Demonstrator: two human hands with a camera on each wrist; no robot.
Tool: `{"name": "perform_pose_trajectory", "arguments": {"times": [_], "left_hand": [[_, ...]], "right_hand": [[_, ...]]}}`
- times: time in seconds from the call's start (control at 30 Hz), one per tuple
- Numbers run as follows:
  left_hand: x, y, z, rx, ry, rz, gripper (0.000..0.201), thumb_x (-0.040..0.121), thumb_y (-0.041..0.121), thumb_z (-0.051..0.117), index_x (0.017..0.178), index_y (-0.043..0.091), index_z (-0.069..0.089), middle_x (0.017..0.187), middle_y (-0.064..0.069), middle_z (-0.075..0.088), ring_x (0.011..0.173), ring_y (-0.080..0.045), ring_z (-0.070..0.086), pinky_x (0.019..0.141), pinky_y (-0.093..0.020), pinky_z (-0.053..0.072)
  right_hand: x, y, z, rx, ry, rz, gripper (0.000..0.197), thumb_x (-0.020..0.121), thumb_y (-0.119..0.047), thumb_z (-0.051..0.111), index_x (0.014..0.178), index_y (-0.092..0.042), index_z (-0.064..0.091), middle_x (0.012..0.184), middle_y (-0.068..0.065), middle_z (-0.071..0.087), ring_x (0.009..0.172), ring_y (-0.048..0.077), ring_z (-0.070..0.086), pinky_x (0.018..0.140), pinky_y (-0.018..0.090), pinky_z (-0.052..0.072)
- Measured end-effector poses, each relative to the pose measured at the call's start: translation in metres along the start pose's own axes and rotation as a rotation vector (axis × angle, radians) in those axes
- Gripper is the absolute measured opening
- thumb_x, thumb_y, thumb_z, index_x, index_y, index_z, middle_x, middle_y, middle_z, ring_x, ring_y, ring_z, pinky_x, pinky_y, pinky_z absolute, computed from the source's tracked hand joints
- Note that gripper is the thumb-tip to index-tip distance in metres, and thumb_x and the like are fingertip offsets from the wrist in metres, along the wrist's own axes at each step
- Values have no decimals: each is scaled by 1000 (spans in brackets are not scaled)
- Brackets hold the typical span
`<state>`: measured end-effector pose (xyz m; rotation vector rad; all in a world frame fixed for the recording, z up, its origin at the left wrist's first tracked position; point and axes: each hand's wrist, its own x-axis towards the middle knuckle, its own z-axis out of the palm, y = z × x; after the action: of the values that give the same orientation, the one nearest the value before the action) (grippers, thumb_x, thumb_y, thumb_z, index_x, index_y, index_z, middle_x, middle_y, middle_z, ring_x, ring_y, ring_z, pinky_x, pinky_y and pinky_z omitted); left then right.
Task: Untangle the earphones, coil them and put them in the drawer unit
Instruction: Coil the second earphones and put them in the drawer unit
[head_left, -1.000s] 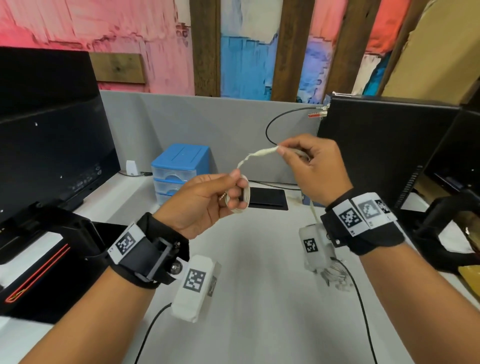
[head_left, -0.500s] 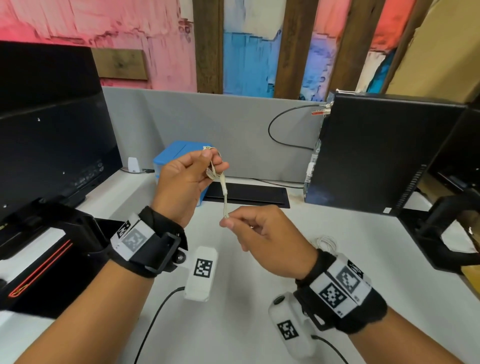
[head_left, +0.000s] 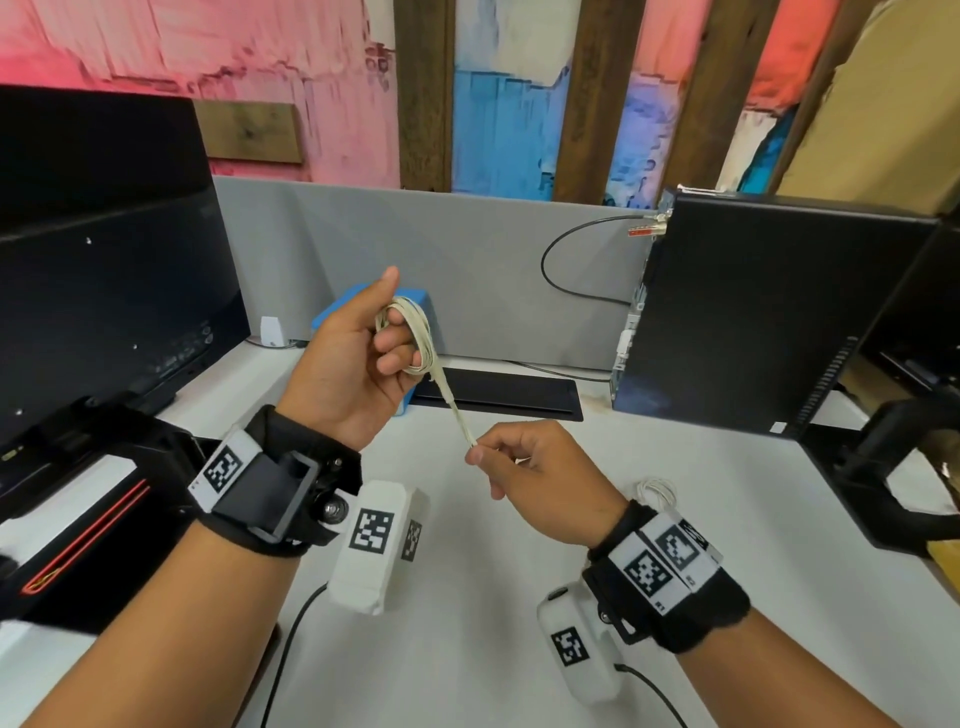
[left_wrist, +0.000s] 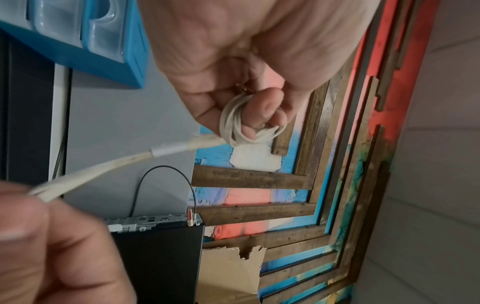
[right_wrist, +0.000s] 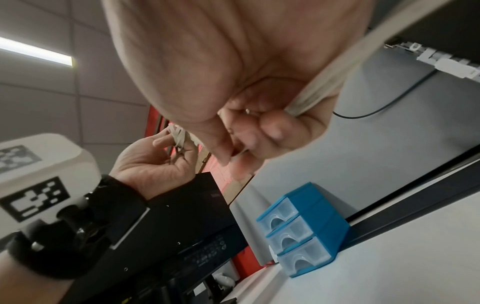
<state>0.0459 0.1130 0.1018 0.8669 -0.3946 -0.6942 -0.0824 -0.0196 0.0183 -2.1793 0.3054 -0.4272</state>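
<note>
Left hand (head_left: 358, 364) holds our earphones (head_left: 415, 338) coiled on two fingers | right hand (head_left: 535, 467) pinches the tail | light, limp, springy: we judge pinching the loops safest.

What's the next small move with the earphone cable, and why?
Probably another wrap: the right hand carries the taut free length up and around the left hand's fingers. The earphone cable is only partly coiled there, and the drawer unit looks shut.

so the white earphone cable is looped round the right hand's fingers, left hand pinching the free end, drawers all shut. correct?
Hands swapped. The head view shows the white earphone cable looped round the left hand's fingers, the right hand pinching the free end. The blue three-drawer unit's drawers are shut.
</note>
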Motion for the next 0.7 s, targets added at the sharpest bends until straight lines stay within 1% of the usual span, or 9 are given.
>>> {"name": "perform_pose_trajectory", "arguments": {"times": [0.1, 0.17, 0.23, 0.33, 0.43, 0.47, 0.53, 0.63, 0.7], "left_hand": [[2, 2, -1, -4, -3, 17, 43, 96, 36, 55, 56, 17, 50, 46, 7, 34, 37, -6, 32, 52, -18, 46], [3, 1, -2, -11, -24, 39, 37, 97, 34, 53, 66, 15, 55, 52, 6, 42, 43, -7, 44, 61, -20, 54], [3, -3, -3, -2, -54, 74, 32, 100, 33, 50, 78, 12, 61, 62, 4, 55, 56, -8, 59, 72, -22, 57], [3, -13, -1, 198, -42, 190, 28, 101, 28, 48, 91, 8, 65, 76, 1, 66, 74, -12, 71, 77, -23, 57], [1, -26, 3, 378, -28, 305, 22, 99, 20, 51, 92, 6, 67, 79, -3, 69, 78, -17, 73, 77, -24, 56], [1, -30, 5, 408, -29, 319, 21, 99, 19, 53, 91, 5, 67, 78, -4, 69, 78, -19, 73, 76, -24, 56], [0, -37, 7, 458, -48, 310, 22, 98, 19, 55, 92, 2, 68, 76, -4, 70, 75, -22, 73, 73, -25, 57], [-2, -47, 10, 552, -111, 308, 22, 97, 23, 58, 91, 8, 72, 78, -5, 71, 73, -26, 66, 68, -35, 53], [-3, -52, 12, 588, -135, 312, 22, 97, 23, 58, 91, 9, 74, 77, -5, 72, 71, -20, 66, 66, -32, 52]], "right_hand": [[0, 3, 2, 19, 45, 17, 18, 95, -30, 60, 85, -22, 73, 63, -6, 63, 62, 10, 62, 70, 30, 51], [-2, 0, 5, 21, 22, -3, 18, 95, -30, 59, 87, -21, 73, 62, -7, 63, 61, 10, 63, 72, 33, 52], [-7, -6, 8, 11, -20, -34, 20, 96, -31, 58, 86, -21, 72, 61, -8, 62, 60, 10, 63, 73, 37, 53], [-15, -21, 12, -1, -69, -78, 20, 96, -34, 57, 82, -24, 67, 60, -7, 61, 61, 14, 62, 71, 37, 52], [-22, -38, 8, 17, -82, -116, 19, 97, -34, 56, 82, -25, 64, 60, -4, 62, 61, 19, 63, 68, 36, 52], [-23, -43, 5, 28, -74, -130, 19, 97, -33, 56, 83, -23, 64, 60, -4, 62, 59, 16, 62, 67, 34, 51], [-22, -52, -4, 54, -39, -169, 20, 98, -27, 56, 85, -15, 67, 60, 0, 62, 54, 5, 56, 61, 22, 45], [-17, -64, -21, 101, 22, -217, 23, 98, -13, 55, 78, -6, 66, 61, 6, 62, 51, 0, 50, 57, 12, 38], [-13, -67, -29, 101, 39, -222, 27, 97, -7, 54, 72, -8, 64, 61, 4, 61, 50, -2, 51, 55, 9, 37]]}}
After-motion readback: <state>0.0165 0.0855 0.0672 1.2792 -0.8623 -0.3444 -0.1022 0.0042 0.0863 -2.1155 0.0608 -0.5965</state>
